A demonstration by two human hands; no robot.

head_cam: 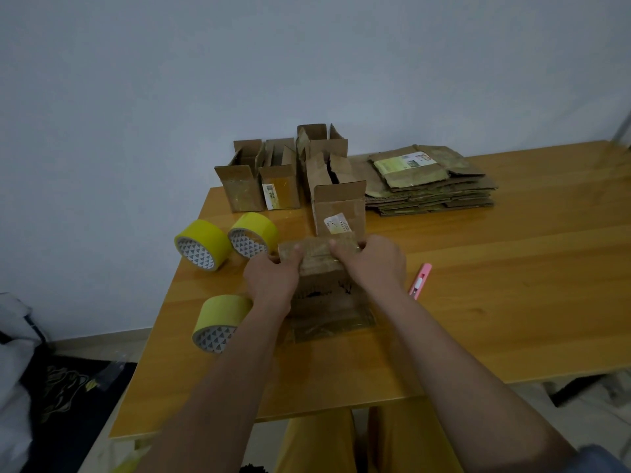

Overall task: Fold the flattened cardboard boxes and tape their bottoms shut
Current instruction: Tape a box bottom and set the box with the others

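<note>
both hands' grip clamped on box [321, 268] | wooden table [495, 302], yellow tape rolls [203, 244] left | grey wall [239, 63]

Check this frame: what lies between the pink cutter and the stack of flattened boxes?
Only bare table lies between the pink cutter and the stack of flattened boxes, in the head view.

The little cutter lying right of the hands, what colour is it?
Pink: the cutter shows in the head view, the only one.

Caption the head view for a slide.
Both hands, left and right, grip a cardboard box on the table beside three tape rolls.
</note>
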